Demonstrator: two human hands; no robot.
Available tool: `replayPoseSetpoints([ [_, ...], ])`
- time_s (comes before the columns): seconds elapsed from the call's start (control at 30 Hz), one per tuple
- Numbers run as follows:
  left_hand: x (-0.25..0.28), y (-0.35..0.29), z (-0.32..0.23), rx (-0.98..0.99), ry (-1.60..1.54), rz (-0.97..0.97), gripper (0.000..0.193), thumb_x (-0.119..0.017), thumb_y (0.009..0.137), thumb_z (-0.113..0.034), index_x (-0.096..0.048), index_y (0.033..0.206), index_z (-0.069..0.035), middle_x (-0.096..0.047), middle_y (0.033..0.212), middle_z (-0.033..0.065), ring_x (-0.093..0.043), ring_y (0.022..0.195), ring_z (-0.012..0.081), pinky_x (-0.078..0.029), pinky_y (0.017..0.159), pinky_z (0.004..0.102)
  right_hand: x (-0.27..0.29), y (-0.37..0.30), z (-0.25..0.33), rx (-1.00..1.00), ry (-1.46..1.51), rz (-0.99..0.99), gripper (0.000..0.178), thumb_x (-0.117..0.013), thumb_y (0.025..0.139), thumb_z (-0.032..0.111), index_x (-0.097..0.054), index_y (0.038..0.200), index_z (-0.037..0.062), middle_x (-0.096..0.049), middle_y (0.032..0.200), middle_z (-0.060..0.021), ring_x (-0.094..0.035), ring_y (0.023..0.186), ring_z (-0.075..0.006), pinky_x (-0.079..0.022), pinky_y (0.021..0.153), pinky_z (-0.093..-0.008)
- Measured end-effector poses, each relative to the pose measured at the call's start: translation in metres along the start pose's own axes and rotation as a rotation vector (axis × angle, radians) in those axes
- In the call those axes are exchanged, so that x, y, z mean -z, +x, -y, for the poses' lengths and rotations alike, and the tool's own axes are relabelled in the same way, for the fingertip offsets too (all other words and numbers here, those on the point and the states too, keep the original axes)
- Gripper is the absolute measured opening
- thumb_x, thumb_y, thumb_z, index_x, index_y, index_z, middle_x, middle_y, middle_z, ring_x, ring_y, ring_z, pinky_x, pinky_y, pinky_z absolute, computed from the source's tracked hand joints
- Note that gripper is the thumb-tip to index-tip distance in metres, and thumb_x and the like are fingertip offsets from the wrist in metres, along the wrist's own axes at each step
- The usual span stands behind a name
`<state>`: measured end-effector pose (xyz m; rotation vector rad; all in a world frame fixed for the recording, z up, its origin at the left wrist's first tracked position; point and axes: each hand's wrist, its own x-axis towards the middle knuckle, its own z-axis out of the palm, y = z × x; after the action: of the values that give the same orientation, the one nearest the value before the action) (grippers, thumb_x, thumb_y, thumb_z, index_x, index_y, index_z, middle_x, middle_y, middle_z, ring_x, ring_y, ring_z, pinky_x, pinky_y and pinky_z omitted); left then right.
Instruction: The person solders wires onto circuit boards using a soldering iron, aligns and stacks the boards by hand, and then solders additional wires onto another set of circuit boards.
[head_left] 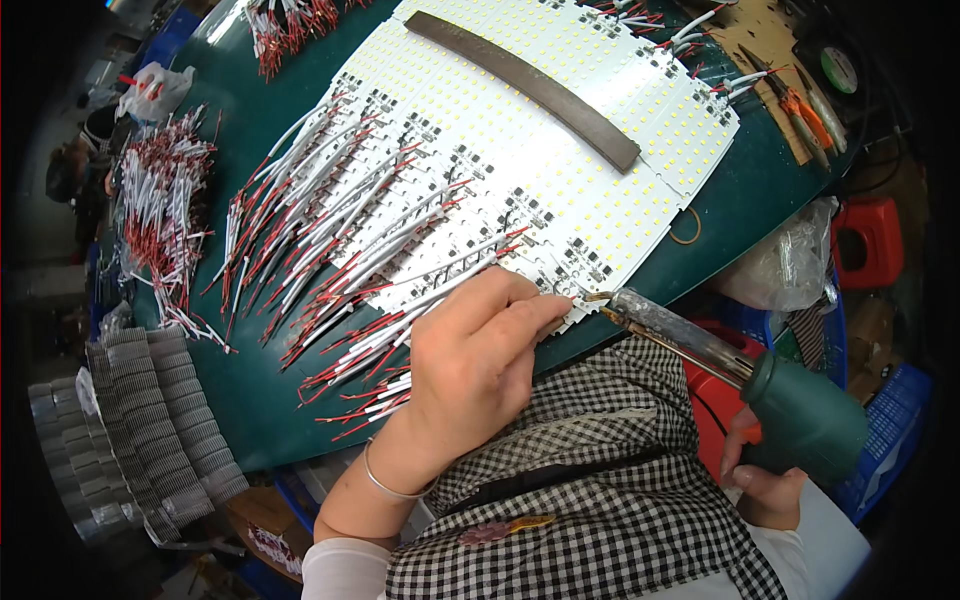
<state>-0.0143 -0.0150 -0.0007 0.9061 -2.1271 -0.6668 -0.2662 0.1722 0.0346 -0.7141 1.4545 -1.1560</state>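
White LED circuit boards [640, 220] with rows of small yellow chips lie joined in a sheet on the green table. Along their near left side run many white and red wires [370, 215], fanning out over the tabletop. My left hand [475, 360] rests above the nearest boards, thumb and fingers pinched on a thin wire at the edge; most of that wire is hidden by the hand. My right hand [765, 470] is wrapped round the green handle of a soldering iron [700, 345]. Its tip meets the board edge just beside my left fingertips.
A curved brown bar [525, 85] lies across the boards. Loose wire bundles [165, 200] sit at the left, above stacked grey ribbed strips [165, 420]. Orange-handled pliers [805, 115] rest at the far right, near a clear plastic bag [790, 265] and a red container [868, 243].
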Motion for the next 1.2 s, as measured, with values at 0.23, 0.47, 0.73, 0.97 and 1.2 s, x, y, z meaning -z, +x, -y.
replayPoseSetpoints([
  [0.23, 0.000, 0.001, 0.001, 0.047, -0.075, 0.017, 0.022, -0.075, 0.071, 0.009, -0.074, 0.090, -0.002, -0.064, 0.077, 0.0084, -0.062, 0.066, 0.0185, -0.049, 0.057, 0.0269, -0.012, 0.002, -0.007, 0.048, 0.083, -0.088, 0.060, -0.076, 0.067, 0.007, -0.050, 0.118, -0.0087, -0.060, 0.076, -0.0155, -0.057, 0.050, -0.0176, -0.047, 0.040, -0.0258],
  [0.47, -0.001, -0.001, 0.003, -0.044, 0.025, 0.020, 0.025, -0.076, 0.070, 0.009, -0.074, 0.092, -0.003, -0.063, 0.077, 0.0085, -0.062, 0.066, 0.0194, -0.049, 0.056, 0.0276, -0.010, 0.006, -0.015, 0.083, -0.029, -0.002, 0.045, -0.077, 0.070, 0.009, -0.051, 0.104, -0.0045, -0.060, 0.071, -0.0152, -0.055, 0.051, -0.0160, -0.047, 0.045, -0.0251],
  [0.73, -0.001, -0.002, 0.003, -0.080, 0.046, 0.006, 0.026, -0.076, 0.069, 0.009, -0.073, 0.092, -0.003, -0.063, 0.077, 0.0089, -0.062, 0.065, 0.0201, -0.049, 0.056, 0.0283, -0.005, 0.006, -0.008, 0.208, 0.146, -0.087, 0.060, -0.072, 0.070, 0.006, -0.045, 0.117, -0.0194, -0.061, 0.073, -0.0173, -0.058, 0.045, -0.0187, -0.052, 0.039, -0.0270],
  [0.97, 0.004, -0.001, 0.001, -0.063, 0.081, 0.063, 0.032, -0.077, 0.069, 0.008, -0.073, 0.099, -0.003, -0.064, 0.083, 0.0106, -0.063, 0.070, 0.0212, -0.051, 0.060, 0.0284, -0.006, 0.012, -0.005, 0.194, 0.152, -0.057, 0.063, -0.072, 0.071, 0.007, -0.043, 0.120, -0.0203, -0.061, 0.075, -0.0193, -0.057, 0.045, -0.0176, -0.053, 0.041, -0.0271],
  [1.2, 0.034, -0.012, -0.014, 0.338, -0.129, -0.084, 0.040, -0.066, 0.075, 0.015, -0.067, 0.113, 0.003, -0.068, 0.104, 0.0137, -0.067, 0.087, 0.0185, -0.054, 0.079, 0.0290, 0.022, 0.012, -0.022, 0.258, 0.194, 0.026, 0.069, -0.073, 0.070, 0.003, -0.041, 0.128, -0.0174, -0.058, 0.096, -0.0224, -0.059, 0.052, -0.0204, -0.054, 0.044, -0.0291],
])
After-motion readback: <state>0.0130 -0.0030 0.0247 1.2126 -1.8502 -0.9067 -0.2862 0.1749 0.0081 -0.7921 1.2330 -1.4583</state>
